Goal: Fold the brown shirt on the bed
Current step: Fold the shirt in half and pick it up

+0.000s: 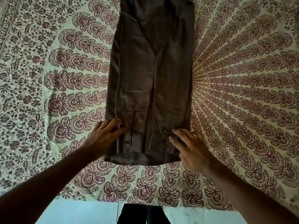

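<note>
The brown shirt lies on the bed as a long narrow strip, both sides folded in to the middle, running from the near edge to the top of the view. Two dark buttons show on the cuffs near its lower end. My left hand holds the strip's lower left edge, fingers curled over the cloth. My right hand holds the lower right edge, thumb and fingers curled on the fabric. The near hem is turned up slightly between my hands.
The bed is covered by a pale green sheet with maroon paisley print, spreading wide on both sides of the shirt. Its near edge runs below my hands. Beyond it are a light blue floor and my dark trousers.
</note>
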Demonstrator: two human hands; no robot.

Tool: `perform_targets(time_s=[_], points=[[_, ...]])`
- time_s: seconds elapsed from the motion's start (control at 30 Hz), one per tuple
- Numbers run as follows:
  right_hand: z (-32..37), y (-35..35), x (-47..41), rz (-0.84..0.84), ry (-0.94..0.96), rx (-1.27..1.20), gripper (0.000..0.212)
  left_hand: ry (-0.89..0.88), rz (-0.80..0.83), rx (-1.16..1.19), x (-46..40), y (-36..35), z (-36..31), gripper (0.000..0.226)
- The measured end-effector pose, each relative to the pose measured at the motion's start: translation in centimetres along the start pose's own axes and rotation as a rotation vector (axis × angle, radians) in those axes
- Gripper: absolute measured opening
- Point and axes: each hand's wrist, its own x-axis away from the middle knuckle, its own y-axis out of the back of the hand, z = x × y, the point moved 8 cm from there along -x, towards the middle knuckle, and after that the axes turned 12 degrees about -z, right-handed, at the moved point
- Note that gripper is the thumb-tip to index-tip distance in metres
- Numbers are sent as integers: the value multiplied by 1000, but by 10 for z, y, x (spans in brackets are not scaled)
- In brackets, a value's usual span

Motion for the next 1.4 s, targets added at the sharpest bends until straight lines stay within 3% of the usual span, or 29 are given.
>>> perform_targets(time_s=[0.1,0.17,0.4,0.53,0.63,0.7,0.83,0.93,1.0,1.07,1.13,1.23,1.33,1.4], points=[[-19,-6,9,104,105,34,99,-90,-22,-119,10,4,20,103],[-25,-14,16,196,196,52,106,-113,3,-163,14,1,28,114],[-24,-24,3,185,341,58,95,-113,114,-121,5,-7,27,105],[-25,-29,-6,86,331,-17,90,-101,51,-55,-3,-1,17,74],[-29,-18,-15,-121,193,-205,60,-86,-24,102,-17,4,18,54],[-35,-2,-25,-238,45,-371,44,-41,-105,331,-32,16,23,50],[-59,44,-49,-422,-280,-611,51,270,-97,919,-76,49,47,28],[-99,51,-80,-457,-552,-824,40,450,-258,1124,-113,62,80,19],[-133,40,-109,-504,-676,-887,21,611,-329,1098,-135,50,112,33],[-160,23,-131,-563,-801,-897,8,722,-328,991,-151,38,132,29],[-181,11,-143,-617,-883,-828,19,806,-291,908,-165,24,147,13],[-189,8,-157,-563,-883,-729,41,953,-217,973,-176,16,157,20],[-197,5,-165,-525,-888,-782,43,996,-258,1027,-183,23,160,35],[-205,7,-169,-546,-890,-806,41,953,-335,835,-183,34,158,22]])
